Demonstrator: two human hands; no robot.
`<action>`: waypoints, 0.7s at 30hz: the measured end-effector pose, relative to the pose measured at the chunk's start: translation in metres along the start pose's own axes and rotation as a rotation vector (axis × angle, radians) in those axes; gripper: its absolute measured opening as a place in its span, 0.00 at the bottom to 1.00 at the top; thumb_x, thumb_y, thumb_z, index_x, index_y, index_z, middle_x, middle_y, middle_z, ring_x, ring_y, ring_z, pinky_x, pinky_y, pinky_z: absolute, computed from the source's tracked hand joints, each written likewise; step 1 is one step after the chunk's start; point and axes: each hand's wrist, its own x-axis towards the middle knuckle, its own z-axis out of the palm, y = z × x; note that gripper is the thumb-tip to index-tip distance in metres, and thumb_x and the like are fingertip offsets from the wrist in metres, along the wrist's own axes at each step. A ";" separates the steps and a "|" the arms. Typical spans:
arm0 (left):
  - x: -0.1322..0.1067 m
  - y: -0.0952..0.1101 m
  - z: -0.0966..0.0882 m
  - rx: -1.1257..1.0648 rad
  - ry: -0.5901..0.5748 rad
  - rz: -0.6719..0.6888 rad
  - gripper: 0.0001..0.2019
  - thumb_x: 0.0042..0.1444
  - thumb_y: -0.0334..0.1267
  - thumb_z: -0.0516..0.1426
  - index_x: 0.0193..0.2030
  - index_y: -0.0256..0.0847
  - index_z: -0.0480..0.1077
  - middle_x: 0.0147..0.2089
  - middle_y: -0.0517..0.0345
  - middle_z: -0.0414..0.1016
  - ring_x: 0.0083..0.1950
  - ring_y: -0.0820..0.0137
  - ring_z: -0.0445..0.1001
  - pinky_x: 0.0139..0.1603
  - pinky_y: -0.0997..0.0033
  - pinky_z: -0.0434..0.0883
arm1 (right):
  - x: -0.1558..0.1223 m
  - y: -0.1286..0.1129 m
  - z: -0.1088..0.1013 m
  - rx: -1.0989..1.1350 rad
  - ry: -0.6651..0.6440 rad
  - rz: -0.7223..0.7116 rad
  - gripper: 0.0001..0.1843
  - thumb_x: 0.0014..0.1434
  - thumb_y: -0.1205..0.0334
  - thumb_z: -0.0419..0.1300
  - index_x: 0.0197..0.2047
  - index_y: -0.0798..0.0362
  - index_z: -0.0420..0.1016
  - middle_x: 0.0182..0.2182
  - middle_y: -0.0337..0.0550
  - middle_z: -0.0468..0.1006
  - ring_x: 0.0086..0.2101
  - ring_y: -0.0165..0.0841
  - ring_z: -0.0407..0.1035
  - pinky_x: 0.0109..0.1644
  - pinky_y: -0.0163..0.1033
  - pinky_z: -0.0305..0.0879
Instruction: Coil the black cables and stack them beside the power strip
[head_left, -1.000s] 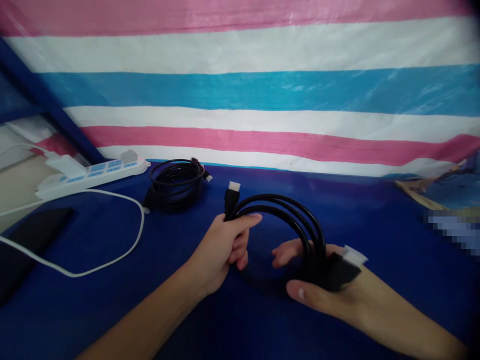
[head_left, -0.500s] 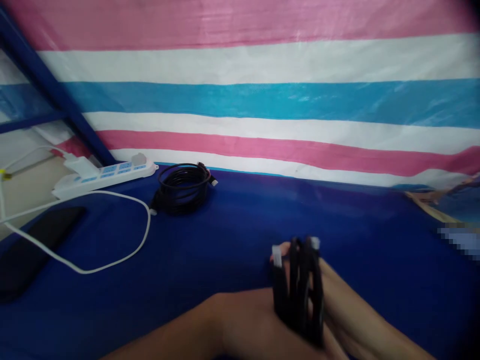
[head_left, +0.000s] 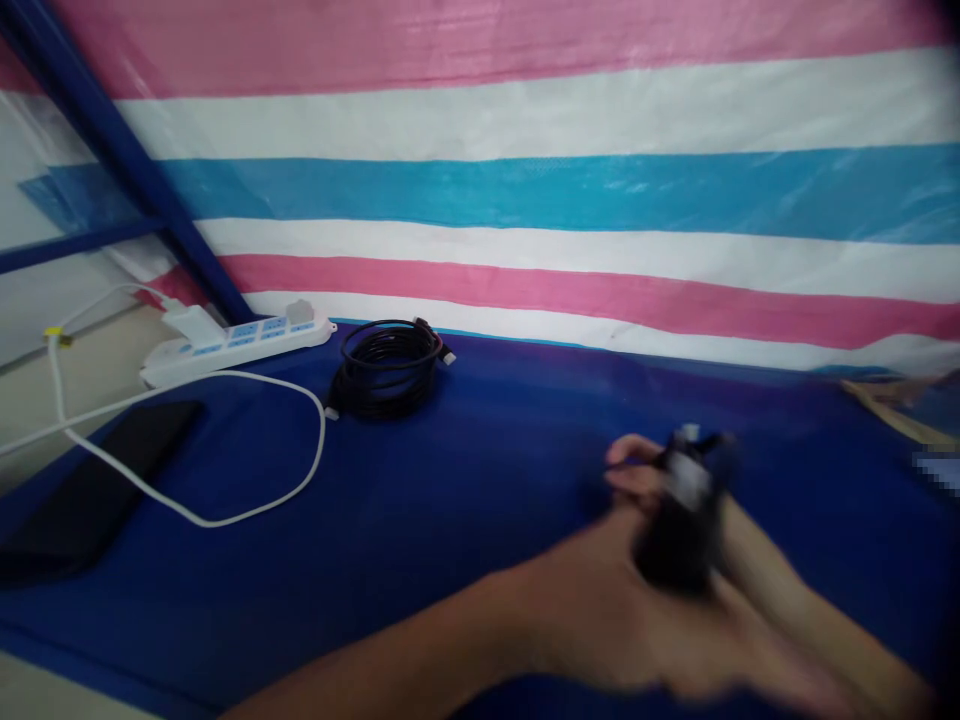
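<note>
A bundled black cable (head_left: 679,535) with pale connector ends sits between my two hands, blurred by motion, above the blue tabletop. My left hand (head_left: 622,610) reaches in from the lower left, closed about the bundle's near side; its fingers are smeared. From the lower right comes my right arm, crossing behind the cable. My right hand (head_left: 637,468) appears to grip the bundle's far side with bent fingers, partly hidden by it. A second coiled black cable (head_left: 390,370) lies farther back on the table, its connectors sticking out at both sides.
A white power strip (head_left: 240,345) with plugs stands at the back left. A white cord (head_left: 262,512) loops across a flat black object (head_left: 105,490) at left. Behind rises a striped plastic sheet (head_left: 525,190) beside a blue frame post (head_left: 127,150). A tan item (head_left: 892,415) shows at right.
Both hands and the held cable have moved right and slightly up in view, and the bundle has turned. The background has shifted a little right as the camera moved.
</note>
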 end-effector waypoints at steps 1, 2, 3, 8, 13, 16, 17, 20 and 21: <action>-0.004 0.002 -0.001 0.036 -0.046 -0.003 0.21 0.44 0.43 0.63 0.13 0.42 0.56 0.11 0.66 0.54 0.14 0.79 0.56 0.17 0.75 0.56 | 0.001 0.000 0.002 0.004 0.007 0.019 0.09 0.47 0.58 0.66 0.28 0.50 0.70 0.13 0.29 0.57 0.14 0.23 0.48 0.17 0.30 0.49; -0.007 0.004 -0.004 0.061 -0.057 0.000 0.21 0.43 0.44 0.64 0.13 0.42 0.56 0.12 0.66 0.54 0.14 0.79 0.56 0.17 0.76 0.55 | 0.000 0.001 0.005 0.011 0.013 0.025 0.09 0.47 0.58 0.66 0.27 0.50 0.69 0.13 0.30 0.58 0.14 0.23 0.50 0.16 0.30 0.48; -0.007 0.005 -0.008 0.075 -0.033 0.009 0.21 0.44 0.44 0.63 0.13 0.42 0.55 0.12 0.66 0.53 0.14 0.79 0.55 0.17 0.76 0.55 | -0.005 0.004 0.010 0.029 0.034 0.019 0.10 0.47 0.56 0.65 0.26 0.50 0.69 0.13 0.31 0.58 0.15 0.24 0.51 0.17 0.30 0.49; 0.018 0.003 -0.030 0.219 0.272 0.124 0.18 0.53 0.41 0.51 0.17 0.43 0.48 0.14 0.70 0.45 0.15 0.81 0.46 0.17 0.76 0.50 | -0.043 0.029 0.050 -0.053 0.058 -0.116 0.11 0.39 0.64 0.68 0.21 0.51 0.68 0.17 0.34 0.66 0.21 0.28 0.60 0.25 0.33 0.59; 0.024 0.020 -0.051 0.493 0.530 0.191 0.15 0.55 0.40 0.50 0.19 0.41 0.55 0.16 0.67 0.51 0.17 0.78 0.54 0.19 0.76 0.55 | -0.025 0.008 0.072 0.026 0.018 -0.157 0.07 0.45 0.62 0.63 0.25 0.52 0.68 0.14 0.30 0.60 0.17 0.23 0.51 0.24 0.33 0.59; 0.011 0.064 -0.080 0.699 0.612 0.243 0.08 0.52 0.42 0.55 0.28 0.40 0.65 0.20 0.63 0.63 0.22 0.72 0.66 0.25 0.73 0.64 | 0.022 -0.030 0.086 0.042 0.048 -0.173 0.02 0.58 0.66 0.55 0.33 0.54 0.68 0.14 0.25 0.49 0.15 0.22 0.47 0.26 0.32 0.62; 0.007 0.080 -0.092 0.781 0.661 0.249 0.06 0.51 0.39 0.57 0.30 0.39 0.67 0.24 0.60 0.68 0.27 0.69 0.71 0.31 0.71 0.67 | 0.041 -0.039 0.096 0.020 0.061 -0.174 0.05 0.61 0.64 0.55 0.35 0.56 0.68 0.17 0.27 0.56 0.16 0.22 0.51 0.25 0.31 0.61; 0.006 0.118 -0.131 0.999 0.870 0.200 0.08 0.51 0.35 0.59 0.39 0.36 0.70 0.44 0.48 0.73 0.52 0.56 0.70 0.50 0.59 0.66 | 0.091 -0.047 0.141 -0.080 0.135 -0.189 0.12 0.64 0.58 0.55 0.43 0.59 0.70 0.33 0.40 0.73 0.27 0.26 0.68 0.29 0.34 0.68; 0.008 0.123 -0.145 1.050 0.924 0.158 0.11 0.53 0.35 0.59 0.43 0.35 0.70 0.50 0.46 0.71 0.56 0.55 0.67 0.54 0.55 0.64 | 0.102 -0.044 0.158 -0.123 0.168 -0.199 0.12 0.64 0.58 0.55 0.46 0.58 0.70 0.36 0.42 0.74 0.31 0.28 0.70 0.33 0.36 0.70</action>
